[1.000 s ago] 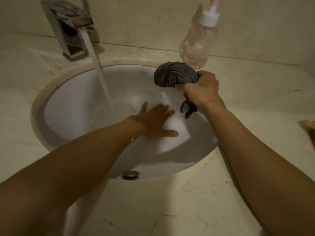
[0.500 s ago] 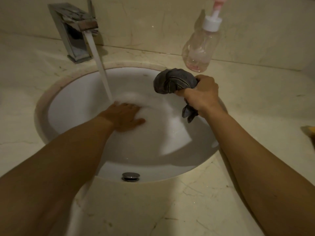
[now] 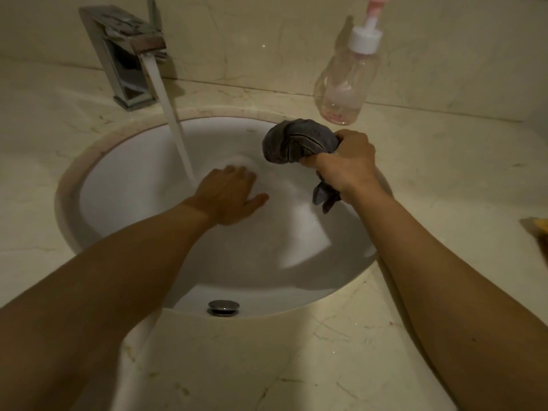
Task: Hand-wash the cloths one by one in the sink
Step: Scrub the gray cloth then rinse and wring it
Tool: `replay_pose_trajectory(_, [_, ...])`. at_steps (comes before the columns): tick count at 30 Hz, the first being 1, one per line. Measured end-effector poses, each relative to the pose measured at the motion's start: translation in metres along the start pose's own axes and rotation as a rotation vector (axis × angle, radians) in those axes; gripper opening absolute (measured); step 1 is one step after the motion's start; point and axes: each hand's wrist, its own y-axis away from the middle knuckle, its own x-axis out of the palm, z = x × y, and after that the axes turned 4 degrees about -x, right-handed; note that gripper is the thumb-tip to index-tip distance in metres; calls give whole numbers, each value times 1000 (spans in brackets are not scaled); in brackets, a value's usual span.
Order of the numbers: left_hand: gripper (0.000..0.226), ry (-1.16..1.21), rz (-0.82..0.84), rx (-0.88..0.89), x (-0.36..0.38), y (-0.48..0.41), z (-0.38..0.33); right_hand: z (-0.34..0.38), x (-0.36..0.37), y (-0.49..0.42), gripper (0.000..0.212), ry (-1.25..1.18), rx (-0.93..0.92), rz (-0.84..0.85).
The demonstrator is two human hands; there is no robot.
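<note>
A round white sink (image 3: 98, 185) is set in a cream marble counter, with foamy water at its bottom. My right hand (image 3: 345, 164) grips a bunched grey cloth (image 3: 296, 142) above the sink's right side; a tail of the cloth hangs below my fist. My left hand (image 3: 228, 194) lies flat with straight fingers in the suds near the middle of the basin. A stream of water from the chrome tap (image 3: 127, 51) falls just left of that hand.
A clear pump bottle (image 3: 345, 81) with pink liquid stands on the counter behind the sink, close to the cloth. The chrome overflow cap (image 3: 223, 307) sits on the sink's near wall. A yellow object (image 3: 539, 225) pokes in at the right edge.
My left hand swept from the basin's middle leftward under the stream, then back a little to the right. My right hand kept its grip on the cloth, nearly still.
</note>
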Motion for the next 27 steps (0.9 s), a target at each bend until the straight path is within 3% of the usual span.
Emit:
replay_pose_trajectory(2, [70, 117, 5, 39, 0, -2, -25, 1, 0, 1, 31, -10, -9, -23])
replay_pose_trajectory(5, [77, 243, 130, 271, 6, 1, -78, 2, 0, 1, 35, -4, -10, -53])
replay_pose_trajectory(9, [73, 187, 98, 399, 16, 3, -102, 2, 0, 1, 38, -19, -21, -72])
replay_pose_trajectory(11, [76, 92, 162, 327, 16, -2, -81, 2, -1, 1, 34, -11, -21, -68])
replay_pose_trajectory(14, [86, -3, 268, 78, 13, -4, -29, 1, -2, 2, 30, -7, -15, -67])
replay_pose_trajectory(17, [91, 22, 203, -142, 11, 4, 24, 1, -1, 3, 30, -16, -8, -74])
replay_pose_trajectory(21, [70, -71, 182, -301, 6, 13, 57, 1, -1, 2, 27, -18, -3, -75])
replay_pose_trajectory(27, [28, -36, 80, -469, -10, 5, 36, 1, -1, 0, 26, -14, -1, -82])
